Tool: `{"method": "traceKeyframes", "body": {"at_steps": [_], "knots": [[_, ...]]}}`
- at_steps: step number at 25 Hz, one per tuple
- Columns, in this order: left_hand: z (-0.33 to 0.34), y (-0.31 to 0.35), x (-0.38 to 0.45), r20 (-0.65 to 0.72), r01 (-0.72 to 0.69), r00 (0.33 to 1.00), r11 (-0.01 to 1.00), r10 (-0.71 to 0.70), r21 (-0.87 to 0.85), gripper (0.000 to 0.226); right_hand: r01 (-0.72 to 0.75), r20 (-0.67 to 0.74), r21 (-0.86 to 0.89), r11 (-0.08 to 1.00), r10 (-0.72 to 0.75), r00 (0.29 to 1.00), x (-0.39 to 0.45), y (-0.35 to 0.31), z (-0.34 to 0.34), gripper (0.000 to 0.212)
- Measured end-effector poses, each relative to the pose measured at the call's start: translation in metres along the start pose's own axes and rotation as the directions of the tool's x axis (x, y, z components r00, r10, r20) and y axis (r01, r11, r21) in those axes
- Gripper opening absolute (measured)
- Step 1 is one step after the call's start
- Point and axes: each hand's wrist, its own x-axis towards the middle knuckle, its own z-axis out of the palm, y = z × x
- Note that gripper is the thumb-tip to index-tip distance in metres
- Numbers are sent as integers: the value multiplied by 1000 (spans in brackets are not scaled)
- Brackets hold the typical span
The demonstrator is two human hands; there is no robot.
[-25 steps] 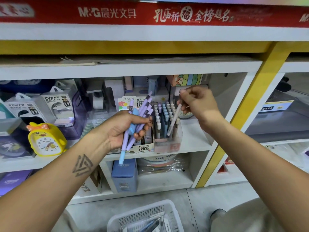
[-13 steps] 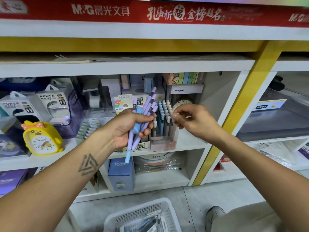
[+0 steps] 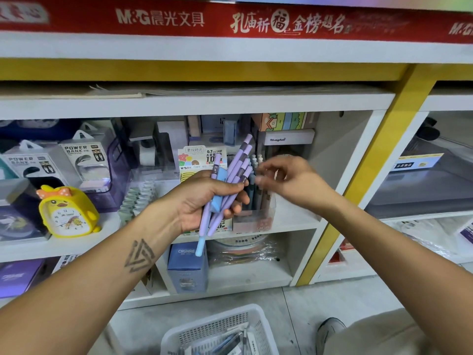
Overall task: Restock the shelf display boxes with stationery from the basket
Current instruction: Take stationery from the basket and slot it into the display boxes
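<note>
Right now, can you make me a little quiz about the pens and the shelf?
1. True or false: the left hand grips a bunch of pens.
2. What colour are most of those pens? A purple, B red, C green.
3. Fill in: the white basket sits on the ____.

Key: 1 true. 2 A. 3 floor; the right hand holds nothing, and the yellow clock sits on the shelf.

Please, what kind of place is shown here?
Most likely a stationery shop: a red M&G brand banner tops the shelves, a display box of pens stands there, and boxed power banks are stocked.
</note>
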Motion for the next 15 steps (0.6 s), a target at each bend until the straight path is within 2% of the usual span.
{"method": "traceKeyframes", "body": {"at_steps": [1,2,4,6,8,10,13,15], "knots": [[1,0,0,1,-3,1000,1000,3,7,27,-62,-20,200,978,68,997,2,-6,0,21],[2,0,0,-2,-6,1000,1000,6,10,28,-113,-9,320,941,123,992,5,-11,0,24],[3,1,0,-28,-11,1000,1000,11,-5,27,-172,53,400,900,164,985,9,-19,6,29],[3,2,0,-64,-12,998,999,10,-43,27,-197,69,467,862,187,980,13,-26,12,24],[-2,5,0,-101,-24,995,993,12,-115,24,-200,48,617,761,218,975,21,-29,9,17],[-9,8,0,-177,-44,984,988,17,-146,18,-131,-38,730,670,232,972,28,-30,0,9],[-17,10,1,-327,-45,945,994,11,-96,10,-4,-213,609,793,168,962,36,-30,-4,11],[-19,10,0,-347,-33,938,996,3,-82,9,51,-267,537,842,113,957,39,-31,-2,13]]}}
